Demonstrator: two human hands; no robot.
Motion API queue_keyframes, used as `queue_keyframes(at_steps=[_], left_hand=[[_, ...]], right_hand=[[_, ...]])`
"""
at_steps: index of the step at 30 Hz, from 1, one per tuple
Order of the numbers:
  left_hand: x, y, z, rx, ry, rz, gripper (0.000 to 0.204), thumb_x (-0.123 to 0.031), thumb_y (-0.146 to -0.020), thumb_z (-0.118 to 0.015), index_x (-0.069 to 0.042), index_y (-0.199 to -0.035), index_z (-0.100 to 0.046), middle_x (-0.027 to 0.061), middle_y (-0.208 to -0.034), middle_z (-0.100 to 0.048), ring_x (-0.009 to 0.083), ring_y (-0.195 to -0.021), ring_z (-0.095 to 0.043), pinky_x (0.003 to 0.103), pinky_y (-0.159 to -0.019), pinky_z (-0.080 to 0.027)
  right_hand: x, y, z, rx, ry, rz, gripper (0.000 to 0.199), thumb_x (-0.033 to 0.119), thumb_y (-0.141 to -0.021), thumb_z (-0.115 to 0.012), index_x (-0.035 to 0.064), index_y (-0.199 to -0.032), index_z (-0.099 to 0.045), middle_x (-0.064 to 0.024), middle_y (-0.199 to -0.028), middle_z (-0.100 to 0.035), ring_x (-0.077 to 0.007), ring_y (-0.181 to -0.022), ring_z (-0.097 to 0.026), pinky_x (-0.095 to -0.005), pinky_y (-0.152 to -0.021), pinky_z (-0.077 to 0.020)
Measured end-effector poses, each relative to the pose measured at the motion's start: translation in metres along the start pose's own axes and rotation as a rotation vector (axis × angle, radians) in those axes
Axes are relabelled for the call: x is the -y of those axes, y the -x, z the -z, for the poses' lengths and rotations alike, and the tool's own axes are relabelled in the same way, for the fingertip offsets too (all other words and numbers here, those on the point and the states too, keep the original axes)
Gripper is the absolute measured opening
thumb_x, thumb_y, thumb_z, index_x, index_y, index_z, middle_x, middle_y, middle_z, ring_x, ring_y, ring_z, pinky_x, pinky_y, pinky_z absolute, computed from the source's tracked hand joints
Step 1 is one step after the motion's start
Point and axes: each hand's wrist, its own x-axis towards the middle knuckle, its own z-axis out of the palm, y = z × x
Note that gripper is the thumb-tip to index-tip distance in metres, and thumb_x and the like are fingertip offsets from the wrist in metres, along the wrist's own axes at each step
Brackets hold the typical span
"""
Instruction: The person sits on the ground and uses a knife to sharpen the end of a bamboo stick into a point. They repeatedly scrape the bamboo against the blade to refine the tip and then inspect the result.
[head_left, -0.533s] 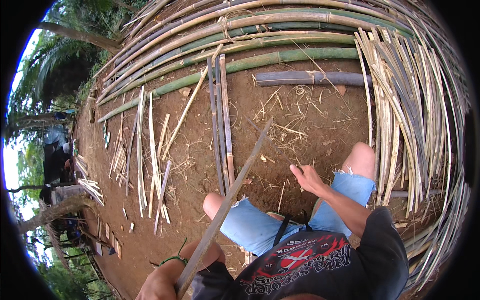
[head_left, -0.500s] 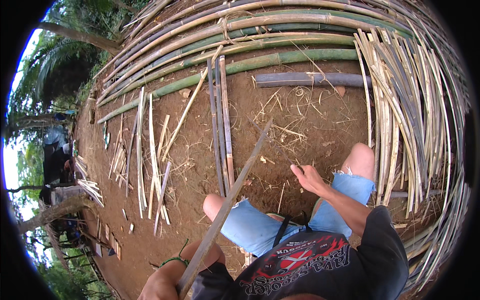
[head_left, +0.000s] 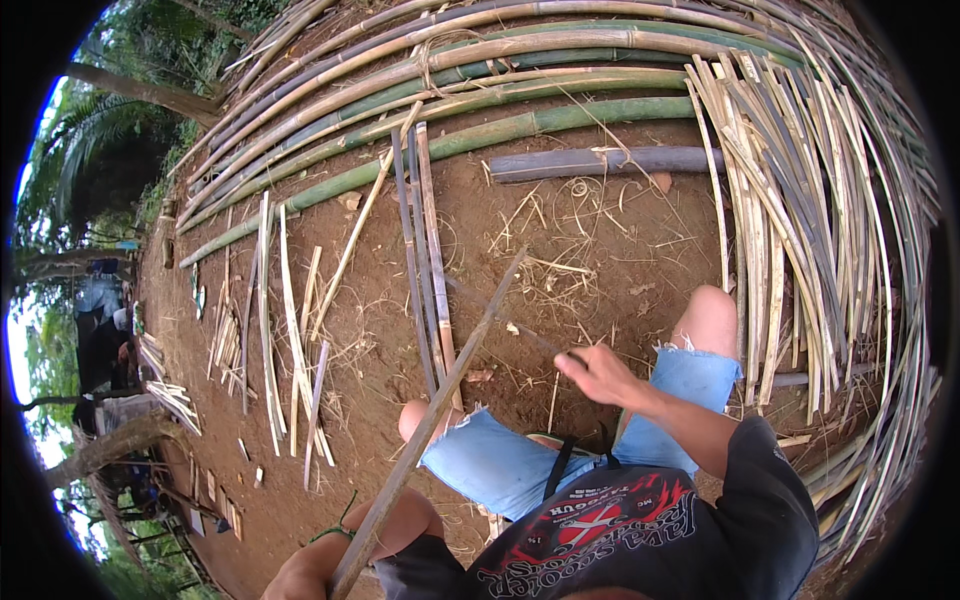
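My right hand [head_left: 598, 374] is closed around the dark handle of a long, thin-bladed knife [head_left: 535, 338]. The blade points up and to the left, and crosses the bamboo strip [head_left: 425, 430] near its far end; whether it touches cannot be told. This strip is long and greyish brown, and slants from the lower left up to the middle of the view. At its near end is my left hand [head_left: 300, 578], closed on it by the lower rim, with the fingers partly hidden. A green cord circles the left wrist.
Two dark strips and a brown one [head_left: 432, 240] lie just beyond my left knee. A large pile of split bamboo [head_left: 775, 220] is on the right. Long green poles [head_left: 550, 120] and a short dark pole [head_left: 600, 163] lie across the far side. Shavings [head_left: 555, 275] litter the soil.
My right hand has moved left and slightly down, bringing the knife blade across the strip. The strip's far end has shifted a little left and down, and the whole view has moved slightly.
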Motion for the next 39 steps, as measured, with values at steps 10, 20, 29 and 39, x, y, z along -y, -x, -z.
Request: queue_keyframes(at_steps=[10,20,29,39], left_hand=[[0.001,-0.01,0.001,0.032,0.108,0.062,0.034,-0.013,-0.096,-0.042,-0.015,-0.062,-0.044,-0.0064,-0.05,-0.037,0.0037,-0.039,-0.037,0.022,-0.04,-0.02],[0.001,-0.009,0.008,0.004,0.092,0.004,0.032,-0.012,-0.094,-0.044,-0.014,-0.062,-0.045,-0.0029,-0.048,-0.04,0.0051,-0.038,-0.038,0.022,-0.038,-0.022],[-0.01,-0.004,0.009,-0.008,0.114,0.042,0.031,-0.011,-0.093,-0.045,-0.013,-0.062,-0.045,-0.0017,-0.048,-0.042,0.0052,-0.038,-0.039,0.022,-0.037,-0.023],[-0.007,-0.004,0.007,0.013,0.132,-0.001,0.026,-0.007,-0.089,-0.046,-0.012,-0.064,-0.046,-0.0014,-0.048,-0.045,0.0049,-0.037,-0.039,0.02,-0.036,-0.022]], right_hand=[[-0.066,-0.035,-0.014,-0.169,-0.033,-0.104,0.061,0.05,-0.098,-0.049,-0.0029,-0.07,-0.056,-0.0084,-0.052,-0.045,-0.0153,-0.053,-0.046,-0.0414,-0.05,-0.0388],[-0.108,-0.068,0.003,-0.223,0.088,-0.267,0.071,0.059,-0.095,-0.048,-0.0046,-0.066,-0.063,-0.0163,-0.051,-0.055,-0.0271,-0.052,-0.06,-0.043,-0.053,-0.0467],[-0.095,-0.051,-0.026,-0.258,-0.032,0.137,0.061,0.055,-0.094,-0.05,-0.0024,-0.075,-0.062,-0.0179,-0.057,-0.054,-0.0314,-0.057,-0.057,-0.0446,-0.059,-0.0442],[-0.082,-0.057,-0.017,-0.174,0.142,-0.102,0.046,0.046,-0.084,-0.068,0.0009,-0.076,-0.068,-0.0231,-0.07,-0.064,-0.0383,-0.076,-0.068,-0.0461,-0.072,-0.0511]])
